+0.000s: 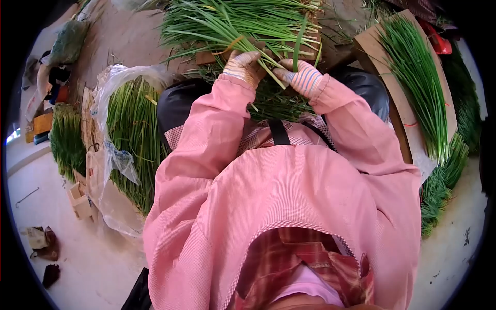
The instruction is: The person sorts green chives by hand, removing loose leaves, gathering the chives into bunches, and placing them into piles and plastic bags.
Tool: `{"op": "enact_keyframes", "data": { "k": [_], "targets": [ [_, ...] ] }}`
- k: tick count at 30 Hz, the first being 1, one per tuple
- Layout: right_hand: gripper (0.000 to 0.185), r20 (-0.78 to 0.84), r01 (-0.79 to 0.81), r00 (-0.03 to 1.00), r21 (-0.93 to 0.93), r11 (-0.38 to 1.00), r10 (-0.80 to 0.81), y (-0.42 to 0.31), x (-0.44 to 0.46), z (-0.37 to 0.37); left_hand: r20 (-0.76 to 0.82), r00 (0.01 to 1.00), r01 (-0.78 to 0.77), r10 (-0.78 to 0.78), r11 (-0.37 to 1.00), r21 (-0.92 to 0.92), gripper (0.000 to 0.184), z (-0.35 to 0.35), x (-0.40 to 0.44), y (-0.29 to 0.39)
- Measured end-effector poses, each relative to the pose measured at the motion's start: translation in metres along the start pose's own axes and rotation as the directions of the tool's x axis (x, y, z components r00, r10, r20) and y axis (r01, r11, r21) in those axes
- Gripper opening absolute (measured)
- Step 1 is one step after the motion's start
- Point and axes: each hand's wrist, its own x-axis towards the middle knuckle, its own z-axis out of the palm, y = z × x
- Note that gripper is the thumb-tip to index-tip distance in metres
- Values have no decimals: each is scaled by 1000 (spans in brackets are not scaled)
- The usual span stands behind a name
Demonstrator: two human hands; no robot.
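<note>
My left hand, in a striped work glove, is closed around a few chives, their pale stem ends pointing down toward my lap. Close beside it, my right hand, in a matching glove, pinches a single green chive blade that stands upright from its fingers. Just beyond both hands lies a large pile of chives with the cut stems facing right. Loose chive scraps lie between my knees, partly hidden by my arms.
A clear plastic bag with upright chives stands at my left. To the right, a tied chive bundle rests on a cardboard sheet, with more bundles below it. A small wooden box is on the floor at far left.
</note>
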Motion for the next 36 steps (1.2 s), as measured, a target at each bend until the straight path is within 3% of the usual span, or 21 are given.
{"op": "enact_keyframes", "data": {
  "k": [4, 6, 8, 10, 12, 14, 16, 17, 18, 19, 22, 24, 25, 26, 27, 29, 30, 31, 33, 34, 36],
  "targets": [
    [27, 20, 135, 991, -180, 974, -133, 22, -4, 2, -35, 998, -51, 50, 999, -18, 41, -4, 3, -5],
    [34, -118, -108, 985, 117, 987, 122, -10, -30, 16, 8, 990, -141, 141, 990, 30, 43, -1, 6, -8],
    [38, -82, -56, 993, 295, 954, 84, -5, -31, 13, -23, 989, -148, 148, 989, 22, 46, 4, 1, -10],
    [35, 195, -356, 935, 484, 800, 298, -7, -38, 9, 61, 987, -157, 150, 979, 127, 47, -1, -1, -10],
    [22, 77, -227, 973, 458, 860, 216, 10, -35, 21, 68, 986, -158, 152, 983, 94, 43, -3, 5, -8],
    [19, 87, -224, 975, 347, 911, 206, 10, -44, 16, -214, 975, -39, 49, 998, 52, 38, 15, 1, 10],
    [20, 28, -197, 980, 215, 957, 196, 17, -57, 6, -135, 986, -54, 101, 948, 313, 24, -20, 31, 47],
    [21, 14, -223, 975, 125, 967, 223, 27, -63, -6, -289, 944, -170, 157, 985, -21, 16, -12, 38, 65],
    [20, 21, -208, 978, 187, 960, 208, 42, -69, -17, -280, 935, -186, 218, 973, 136, 11, -21, 51, 97],
    [21, -33, -290, 952, 210, 934, 303, 39, -77, -21, -250, 912, -149, 325, 831, 536, 9, -57, 80, 133],
    [26, -56, -377, 912, 271, 886, 406, 31, -85, -28, -193, 873, -186, 447, 673, 716, 17, -117, 109, 257],
    [30, -124, -118, 971, 496, 860, 204, 30, -82, -22, -16, 629, -15, 777, 32, 999, 25, -98, 91, 299],
    [31, -110, -19, 990, 532, 846, 91, 28, -82, -20, 75, 627, -89, 776, -25, 996, 28, -73, 64, 297],
    [31, -109, -18, 990, 538, 843, 91, 24, -80, -17, 165, 619, -163, 768, -80, 983, 32, -45, 35, 294],
    [29, -69, 21, 997, 506, 862, 17, 18, -78, -13, 211, 712, -430, 669, 179, 885, 35, -2, -20, 244],
    [28, -19, -3, 1000, 384, 923, 11, -6, -73, 3, 167, 980, -148, 105, -167, 975, 32, -16, -24, 187],
    [25, 12, -45, 999, 290, 956, 43, -19, -68, 14, 121, 974, -187, -192, -377, 907, 30, -23, -27, 158],
    [23, 74, -114, 992, 248, 962, 98, -24, -60, 26, 228, 926, -138, -300, 292, 946, 45, -41, -34, 112],
    [25, 172, -33, 985, 94, 995, 16, -11, -44, 44, 176, 966, 70, -191, 843, 534, 62, -12, -71, 37],
    [26, 202, 36, 978, 48, 998, -45, -2, -40, 51, 244, 949, 45, -201, 851, 524, 64, -13, -56, 27],
    [35, 398, 123, 908, -546, 828, 128, 14, -31, 30, 90, 994, 42, -61, 978, 205, 53, -7, -49, 21]
  ]
}}
